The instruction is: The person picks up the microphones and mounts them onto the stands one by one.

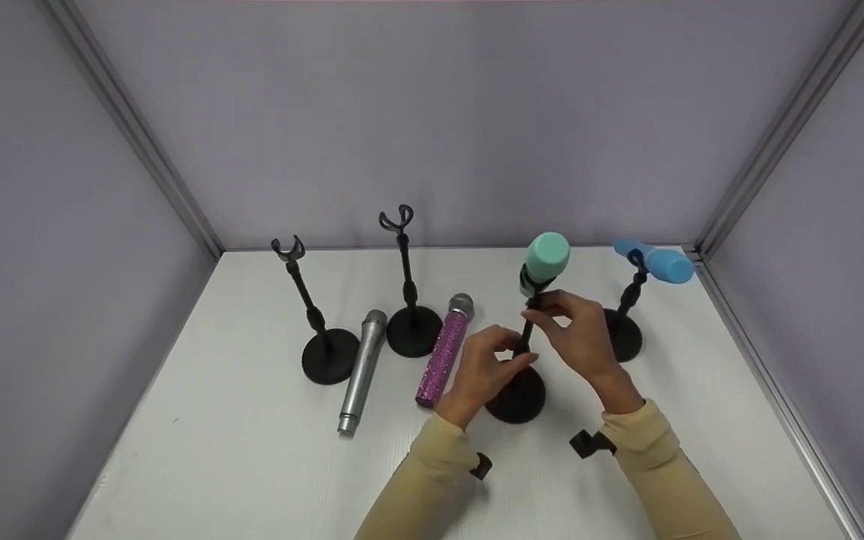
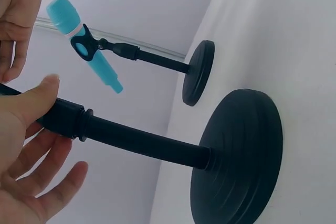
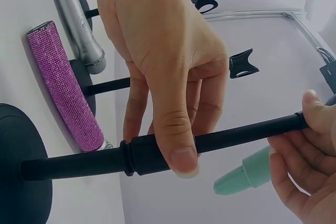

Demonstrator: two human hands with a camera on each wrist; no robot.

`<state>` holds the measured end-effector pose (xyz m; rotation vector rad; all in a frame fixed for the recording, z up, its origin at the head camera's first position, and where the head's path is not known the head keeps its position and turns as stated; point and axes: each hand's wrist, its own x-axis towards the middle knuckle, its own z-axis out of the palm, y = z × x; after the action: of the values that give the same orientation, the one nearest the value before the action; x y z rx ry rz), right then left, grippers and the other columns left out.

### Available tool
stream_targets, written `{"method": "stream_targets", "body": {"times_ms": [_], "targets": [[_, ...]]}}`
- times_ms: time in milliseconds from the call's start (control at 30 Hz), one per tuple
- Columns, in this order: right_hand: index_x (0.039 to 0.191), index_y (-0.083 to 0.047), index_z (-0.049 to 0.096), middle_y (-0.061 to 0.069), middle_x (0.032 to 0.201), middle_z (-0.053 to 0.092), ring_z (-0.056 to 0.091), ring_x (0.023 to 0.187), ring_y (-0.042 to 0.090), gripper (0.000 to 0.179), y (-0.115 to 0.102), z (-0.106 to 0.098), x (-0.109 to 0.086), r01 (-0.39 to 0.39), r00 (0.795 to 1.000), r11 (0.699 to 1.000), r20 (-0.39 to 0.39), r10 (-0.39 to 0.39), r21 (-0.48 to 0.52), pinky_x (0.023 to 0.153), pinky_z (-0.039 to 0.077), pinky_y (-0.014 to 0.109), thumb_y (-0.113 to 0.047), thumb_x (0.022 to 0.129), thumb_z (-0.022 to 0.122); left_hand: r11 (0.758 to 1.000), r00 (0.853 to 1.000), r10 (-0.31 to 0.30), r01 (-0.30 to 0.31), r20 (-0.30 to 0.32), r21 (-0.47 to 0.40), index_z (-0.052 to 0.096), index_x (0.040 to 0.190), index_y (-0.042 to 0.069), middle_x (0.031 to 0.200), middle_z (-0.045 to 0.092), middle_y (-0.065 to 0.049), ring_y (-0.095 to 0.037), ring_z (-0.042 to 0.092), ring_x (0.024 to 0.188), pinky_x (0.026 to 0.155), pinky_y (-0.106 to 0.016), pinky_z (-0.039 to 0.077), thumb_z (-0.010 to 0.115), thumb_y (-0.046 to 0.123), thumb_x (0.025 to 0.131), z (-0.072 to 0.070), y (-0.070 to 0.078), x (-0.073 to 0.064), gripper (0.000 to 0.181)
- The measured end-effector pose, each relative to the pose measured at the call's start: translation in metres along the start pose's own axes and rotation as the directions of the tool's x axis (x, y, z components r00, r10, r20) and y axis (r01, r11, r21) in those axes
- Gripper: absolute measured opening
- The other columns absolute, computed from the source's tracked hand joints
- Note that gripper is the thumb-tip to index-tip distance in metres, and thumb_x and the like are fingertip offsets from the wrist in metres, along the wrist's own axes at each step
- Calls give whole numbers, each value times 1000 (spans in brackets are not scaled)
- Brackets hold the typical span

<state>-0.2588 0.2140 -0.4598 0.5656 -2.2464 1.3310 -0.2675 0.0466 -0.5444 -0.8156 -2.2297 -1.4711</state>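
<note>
A mint-green microphone point(image 1: 548, 256) sits in the clip of a black microphone stand point(image 1: 518, 397), which stands on its round base. My left hand point(image 1: 486, 367) pinches the collar point(image 2: 63, 118) partway up the pole between thumb and fingers. Higher up, just below the clip, my right hand point(image 1: 578, 330) grips the thin upper pole point(image 3: 252, 132) between its thumb and fingers. In the right wrist view the microphone's narrow green end hangs below the pole, partly hidden by the right fingers.
Right of the hands, a blue microphone point(image 1: 668, 265) rests in another stand point(image 1: 625, 334). Leftward lie a purple glittery microphone point(image 1: 443, 360) and a silver microphone point(image 1: 362, 375), near two stands with bare clips point(image 1: 396, 217). Grey panels point(image 1: 432, 120) enclose the white table point(image 1: 252, 450).
</note>
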Motion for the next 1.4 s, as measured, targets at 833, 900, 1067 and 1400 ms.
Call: {"method": "stream_targets", "body": {"times_ms": [833, 900, 1067, 1400], "targets": [[97, -6, 78, 4, 89, 79, 73, 84, 6, 9, -3, 0, 2, -32, 999, 999, 6, 32, 29, 80, 55, 11, -7, 88, 80, 987, 1000, -18, 14, 24, 159, 74, 107, 7, 94, 76, -7, -19, 72, 83, 74, -24, 60, 90, 28, 80, -5, 2, 6, 38], [97, -6, 78, 4, 89, 79, 72, 84, 5, 9, -3, 0, 2, -32, 999, 999, 5, 32, 34, 80, 55, 11, -8, 88, 80, 989, 1000, -8, 6, 10, 146, 76, 95, 6, 87, 77, -6, -17, 73, 78, 73, -26, 61, 91, 22, 79, -5, 4, 6, 27], [98, -7, 78, 4, 90, 79, 72, 85, 2, 10, -5, 1, 2, -43, 999, 999, 9, 43, 29, 81, 55, 11, -8, 88, 80, 991, 996, -36, 24, 84, 134, 78, 100, 4, 91, 80, -7, -15, 76, 84, 80, -26, 62, 86, 13, 84, -11, 8, 7, 20], [98, -7, 78, 5, 91, 79, 72, 86, 1, 10, -2, 0, 1, -23, 1000, 999, 6, 23, 33, 81, 54, 10, -7, 88, 80, 994, 962, -45, 16, 270, 109, 64, 128, 5, 116, 76, -9, -18, 73, 110, 96, -35, 60, 75, 13, 95, -15, 6, 4, 35]]}}
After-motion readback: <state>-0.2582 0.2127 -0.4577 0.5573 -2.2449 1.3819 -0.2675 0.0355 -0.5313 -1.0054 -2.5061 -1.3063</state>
